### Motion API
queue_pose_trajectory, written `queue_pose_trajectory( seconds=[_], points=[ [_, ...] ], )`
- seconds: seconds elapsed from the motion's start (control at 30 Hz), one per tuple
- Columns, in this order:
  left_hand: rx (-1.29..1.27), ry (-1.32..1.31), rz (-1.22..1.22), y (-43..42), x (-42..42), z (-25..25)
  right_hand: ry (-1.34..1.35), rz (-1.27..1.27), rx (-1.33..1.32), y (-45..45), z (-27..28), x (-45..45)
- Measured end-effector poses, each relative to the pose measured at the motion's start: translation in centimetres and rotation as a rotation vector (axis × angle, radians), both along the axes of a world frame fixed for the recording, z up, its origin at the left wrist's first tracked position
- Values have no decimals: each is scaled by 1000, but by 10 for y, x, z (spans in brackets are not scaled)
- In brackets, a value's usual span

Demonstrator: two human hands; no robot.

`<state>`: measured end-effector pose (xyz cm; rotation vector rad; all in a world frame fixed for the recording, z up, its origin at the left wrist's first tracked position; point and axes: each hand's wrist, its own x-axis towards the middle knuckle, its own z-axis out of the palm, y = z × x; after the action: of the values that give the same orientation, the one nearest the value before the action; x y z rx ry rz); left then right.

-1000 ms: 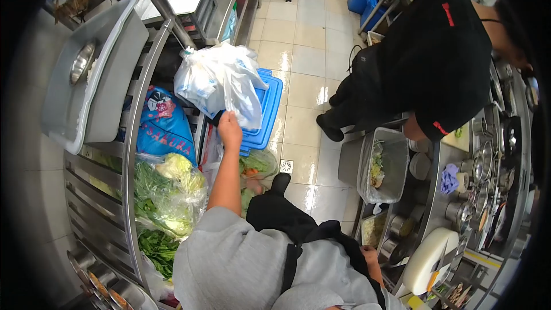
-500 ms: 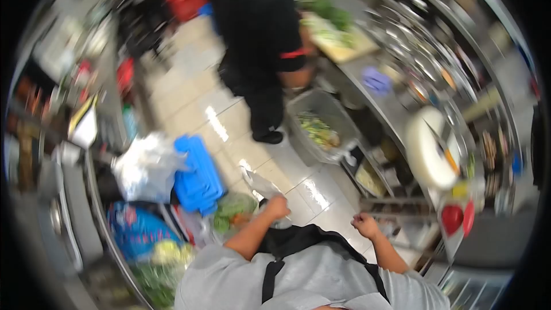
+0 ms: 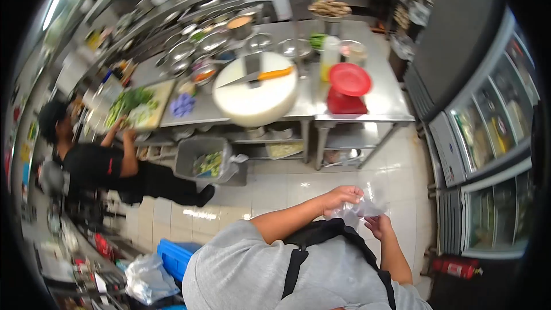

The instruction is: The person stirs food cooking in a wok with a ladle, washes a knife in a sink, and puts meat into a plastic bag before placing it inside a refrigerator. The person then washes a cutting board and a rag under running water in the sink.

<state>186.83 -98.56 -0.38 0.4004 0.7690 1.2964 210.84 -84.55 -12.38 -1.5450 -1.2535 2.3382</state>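
Note:
A clear plastic bag [image 3: 372, 196] is in front of my body, above the tiled floor. My left hand [image 3: 342, 196] is closed on it, thumb and fingers pinching the crumpled film. My right hand [image 3: 379, 226] is just below and to the right, its fingers closed at the bag's lower edge. Part of the film hangs down beneath my left hand. Whatever the bag may contain is too blurred to make out. Both hands are well short of the steel table [image 3: 390, 92].
On the counter are a round white cutting board [image 3: 252, 103] with an orange-handled knife [image 3: 275, 73] and a red scale [image 3: 348, 89]. A co-worker [image 3: 97, 163] handles greens at a board [image 3: 163, 100] on the left. A grey bin [image 3: 186, 158] stands below. Glass-door fridges [image 3: 493, 212] line the right.
My view has swung right, from the floor bags towards the counter and fridges. My right hand, earlier apart from the plastic bag, has come to it beside my left hand.

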Motion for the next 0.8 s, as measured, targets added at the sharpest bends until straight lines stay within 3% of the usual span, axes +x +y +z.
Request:
queue_pose_trajectory(
  seconds=[0.07, 0.1, 0.17, 0.2, 0.23, 0.27, 0.3, 0.33, 0.4, 0.43, 0.47, 0.53, 0.6, 0.67, 0.73, 0.77, 0.8],
  points=[
    [20, -136, -46, 45, 7, 19, 404, -110, -352, 19, 32, -4],
    [-9, 5, 9, 71, 8, 21, 412, -150, -344, 33, 40, -4],
    [-31, 145, 52, 109, 7, 13, 791, -227, -595, 64, 51, -8],
    [-81, 349, 170, 127, 3, 3, 796, -244, -591, 88, 60, -7],
    [-126, 554, 291, 145, 0, -5, 786, -278, -540, 114, 75, -5],
    [-124, 554, 275, 160, -4, -7, 774, -313, -489, 138, 91, -2],
    [-157, 441, 288, 175, -7, -8, 596, -339, -374, 160, 111, 1],
    [-184, 326, 306, 194, -10, -12, 596, -346, -367, 189, 103, 7],
    [-168, 306, 308, 238, -17, -19, 660, 22, -80, 257, 90, 12],
    [-132, 273, 311, 262, -18, -20, 520, 93, -4, 277, 131, 4],
    [-95, 232, 314, 288, -19, -20, 507, 87, 3, 303, 131, 5],
    [-62, 237, 330, 338, -19, -18, 105, 244, 160, 352, 128, 20],
    [37, 621, 172, 393, -28, -4, 13, 159, 77, 391, 163, 15],
    [84, 646, 115, 444, -33, -2, -180, 171, 528, 435, 183, 16],
    [227, 1312, -241, 485, -38, 3, -126, 45, 541, 467, 208, 5],
    [321, 1513, -152, 500, -33, 14, -136, 73, 565, 482, 223, -3],
    [312, 1505, -163, 523, -26, 21, -145, 102, 590, 499, 238, -14]
  ],
)
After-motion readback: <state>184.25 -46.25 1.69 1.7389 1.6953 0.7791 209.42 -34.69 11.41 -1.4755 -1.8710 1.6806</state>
